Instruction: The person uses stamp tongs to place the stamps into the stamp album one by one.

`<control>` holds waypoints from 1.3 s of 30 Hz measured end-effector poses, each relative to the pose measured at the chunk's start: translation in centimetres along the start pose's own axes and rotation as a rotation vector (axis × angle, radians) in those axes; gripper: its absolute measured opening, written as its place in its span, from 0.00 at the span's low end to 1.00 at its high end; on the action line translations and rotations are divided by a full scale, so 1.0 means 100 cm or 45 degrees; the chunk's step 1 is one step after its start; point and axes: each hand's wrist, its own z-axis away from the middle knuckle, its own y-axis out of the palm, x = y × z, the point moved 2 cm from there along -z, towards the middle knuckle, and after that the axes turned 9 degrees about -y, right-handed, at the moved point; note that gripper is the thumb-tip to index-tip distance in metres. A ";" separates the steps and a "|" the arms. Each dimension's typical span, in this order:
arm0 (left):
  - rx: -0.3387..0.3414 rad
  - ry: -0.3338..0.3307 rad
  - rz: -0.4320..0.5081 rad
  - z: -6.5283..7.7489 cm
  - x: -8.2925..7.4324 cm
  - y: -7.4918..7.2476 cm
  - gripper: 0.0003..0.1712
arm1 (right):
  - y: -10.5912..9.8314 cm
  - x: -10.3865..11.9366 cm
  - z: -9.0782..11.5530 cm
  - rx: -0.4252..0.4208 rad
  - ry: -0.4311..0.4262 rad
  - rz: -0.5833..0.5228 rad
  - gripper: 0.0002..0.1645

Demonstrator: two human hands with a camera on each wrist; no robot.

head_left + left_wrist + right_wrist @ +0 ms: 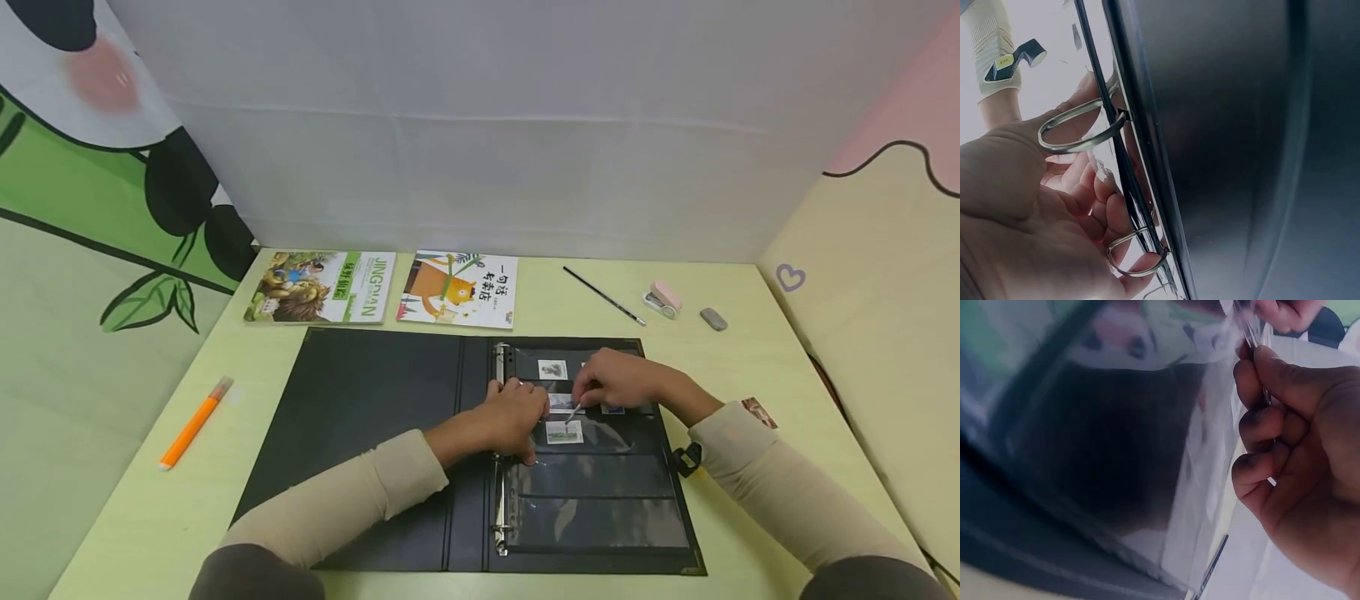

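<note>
A black ring binder album (375, 400) lies open, with clear pocket pages (600, 521) on its right side. My right hand (617, 379) pinches thin metal tweezers (573, 412) between thumb and fingers, the tip at a greenish stamp (564, 432) in a pocket. The left hand (510, 417) rests on the page's inner edge beside the metal rings (1075, 131), thumb toward the lower pockets. Higher up sit a grey stamp (552, 369) and a bluish stamp (562, 403); another stamp (612, 409) is partly hidden under the right hand.
Along the back lie two picture books (322, 287), a dark pencil (603, 296), a pink stapler (663, 298) and a grey eraser (713, 319). An orange marker (195, 425) is at the left. One loose stamp (759, 412) lies right of the album, near the right sleeve.
</note>
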 end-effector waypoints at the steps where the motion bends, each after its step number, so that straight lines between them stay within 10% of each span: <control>1: -0.002 0.004 0.004 0.000 0.000 0.000 0.36 | 0.001 0.002 -0.002 0.012 -0.009 -0.005 0.07; 39: 0.005 0.027 -0.022 -0.001 0.002 0.001 0.36 | 0.003 0.006 -0.012 0.117 -0.032 -0.002 0.09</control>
